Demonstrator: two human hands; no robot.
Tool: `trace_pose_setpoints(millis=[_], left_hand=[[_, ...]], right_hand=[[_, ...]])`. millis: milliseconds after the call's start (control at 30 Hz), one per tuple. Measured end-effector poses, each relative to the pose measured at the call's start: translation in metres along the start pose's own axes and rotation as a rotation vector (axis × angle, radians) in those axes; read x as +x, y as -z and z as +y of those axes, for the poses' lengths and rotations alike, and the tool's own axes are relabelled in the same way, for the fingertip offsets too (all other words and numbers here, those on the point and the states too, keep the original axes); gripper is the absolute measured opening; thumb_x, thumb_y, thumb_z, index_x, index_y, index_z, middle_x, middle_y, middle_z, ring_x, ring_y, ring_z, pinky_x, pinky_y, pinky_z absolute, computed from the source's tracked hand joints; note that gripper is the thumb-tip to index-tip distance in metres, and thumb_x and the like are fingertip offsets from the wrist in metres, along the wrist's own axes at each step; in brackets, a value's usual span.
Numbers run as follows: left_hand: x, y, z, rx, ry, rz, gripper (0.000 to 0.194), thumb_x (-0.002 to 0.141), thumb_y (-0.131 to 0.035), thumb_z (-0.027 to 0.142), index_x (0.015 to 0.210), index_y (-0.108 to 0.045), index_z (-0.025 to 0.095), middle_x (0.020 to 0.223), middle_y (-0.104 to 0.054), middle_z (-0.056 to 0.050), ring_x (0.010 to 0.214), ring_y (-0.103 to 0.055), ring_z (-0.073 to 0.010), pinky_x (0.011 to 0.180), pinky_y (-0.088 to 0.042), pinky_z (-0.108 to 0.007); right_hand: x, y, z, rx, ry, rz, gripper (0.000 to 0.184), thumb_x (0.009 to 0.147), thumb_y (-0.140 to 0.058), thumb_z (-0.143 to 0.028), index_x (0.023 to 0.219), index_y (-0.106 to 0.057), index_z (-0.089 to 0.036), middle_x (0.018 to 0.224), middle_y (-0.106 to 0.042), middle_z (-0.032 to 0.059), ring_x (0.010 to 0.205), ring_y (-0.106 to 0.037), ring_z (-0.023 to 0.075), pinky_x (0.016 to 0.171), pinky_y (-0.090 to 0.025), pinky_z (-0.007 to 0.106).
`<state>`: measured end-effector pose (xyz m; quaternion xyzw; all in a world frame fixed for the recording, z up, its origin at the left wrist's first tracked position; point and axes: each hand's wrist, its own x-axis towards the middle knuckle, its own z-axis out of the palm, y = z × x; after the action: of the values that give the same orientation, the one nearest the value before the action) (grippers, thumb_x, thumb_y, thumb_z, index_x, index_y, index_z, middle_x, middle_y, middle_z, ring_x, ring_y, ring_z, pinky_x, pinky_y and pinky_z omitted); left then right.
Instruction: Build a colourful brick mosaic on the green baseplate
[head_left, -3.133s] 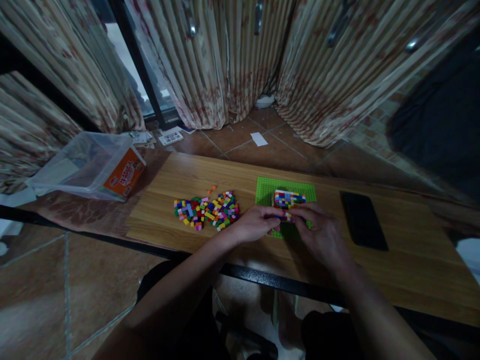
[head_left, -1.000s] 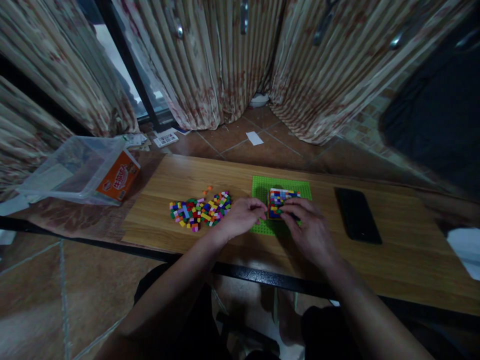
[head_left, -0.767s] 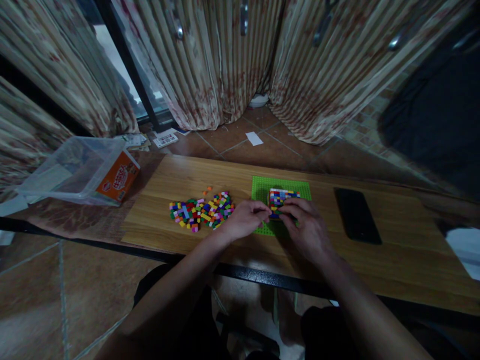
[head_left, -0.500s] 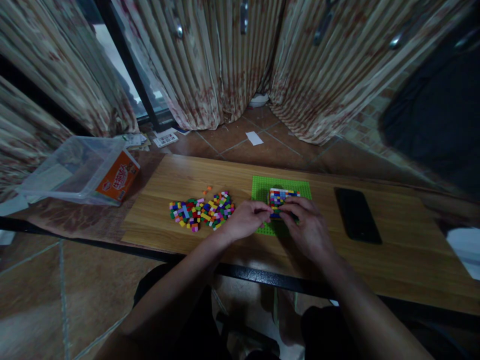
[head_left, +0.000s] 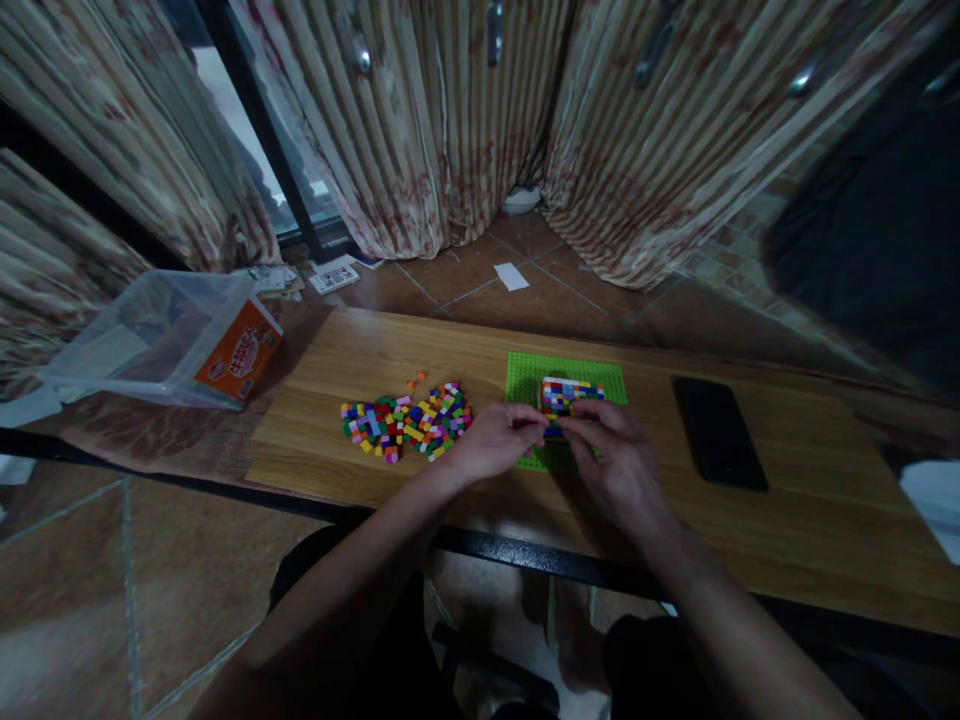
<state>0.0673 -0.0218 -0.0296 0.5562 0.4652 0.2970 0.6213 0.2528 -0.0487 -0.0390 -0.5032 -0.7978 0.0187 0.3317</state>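
Note:
A green baseplate (head_left: 526,372) lies on the wooden table (head_left: 810,510), carrying a block of small multicoloured bricks (head_left: 570,393). My left hand (head_left: 491,443) and my right hand (head_left: 619,465) meet at the near edge of that block, fingers curled and pinched together against it. What the fingertips hold, if anything, is too small to make out. A loose pile of coloured bricks (head_left: 409,422) lies on the table just left of my left hand, with a few orange ones (head_left: 416,379) behind it.
A black phone (head_left: 718,432) lies flat to the right of the baseplate. A clear plastic box with an orange label (head_left: 169,340) lies tipped at the far left. Striped curtains (head_left: 450,120) hang behind the table, and papers (head_left: 511,276) lie on the tiled floor.
Both hands have stayed at the brick block's near edge. The left hand's fingers shifted slightly right, closer against the block and the right fingertips.

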Motion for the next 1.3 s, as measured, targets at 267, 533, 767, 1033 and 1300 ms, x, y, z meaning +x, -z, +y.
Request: trace_pose_setpoints(millis=[267,533,767,1033,1300], left_hand=[[-0.001,0.0,0.004,-0.011,0.018,0.001,0.016,0.082,-0.056,0.013,0.09,-0.07,0.012,0.072,-0.065,0.001,0.058,-0.055,-0.0078,0.061,-0.045,-0.021],[-0.001,0.006,0.009,-0.065,0.039,0.059,0.017,0.085,-0.056,0.021,0.09,-0.07,0.013,0.074,-0.067,-0.001,0.059,-0.055,-0.0086,0.062,-0.044,-0.022],[-0.005,0.011,0.009,-0.463,0.013,-0.079,0.038,0.075,-0.056,0.008,0.111,-0.066,0.013,0.105,-0.07,-0.01,0.086,-0.067,-0.0144,0.081,-0.05,-0.029],[-0.01,0.008,0.015,-0.259,-0.246,-0.198,0.056,0.078,-0.062,0.004,0.131,-0.057,0.023,0.147,-0.048,-0.008,0.131,-0.049,-0.0206,0.104,-0.043,-0.033],[-0.007,0.003,0.011,-0.119,-0.246,-0.09,0.054,0.083,-0.062,0.011,0.135,-0.051,0.016,0.107,-0.071,-0.008,0.091,-0.066,-0.0146,0.085,-0.051,-0.028]], right_hand=[[-0.002,0.001,0.001,-0.045,0.027,-0.024,0.021,0.092,-0.055,-0.023,0.099,-0.075,-0.021,0.11,-0.067,0.0105,0.1,-0.06,0.0261,0.086,-0.054,0.045],[-0.004,-0.001,0.004,-0.017,-0.008,-0.038,0.023,0.093,-0.053,-0.027,0.099,-0.075,-0.024,0.113,-0.066,0.0095,0.102,-0.06,0.0252,0.087,-0.052,0.045],[0.001,0.001,-0.005,0.013,-0.045,0.062,0.02,0.092,-0.055,-0.026,0.102,-0.073,-0.026,0.109,-0.069,0.0068,0.099,-0.062,0.0238,0.089,-0.049,0.047],[0.014,0.009,-0.017,0.271,-0.08,0.0,0.018,0.092,-0.056,-0.032,0.1,-0.071,-0.024,0.111,-0.067,0.0071,0.107,-0.061,0.023,0.093,-0.05,0.043],[0.011,0.008,-0.016,0.376,-0.201,0.031,0.014,0.09,-0.059,-0.032,0.09,-0.07,-0.024,0.1,-0.068,0.0051,0.096,-0.064,0.02,0.089,-0.051,0.04]])
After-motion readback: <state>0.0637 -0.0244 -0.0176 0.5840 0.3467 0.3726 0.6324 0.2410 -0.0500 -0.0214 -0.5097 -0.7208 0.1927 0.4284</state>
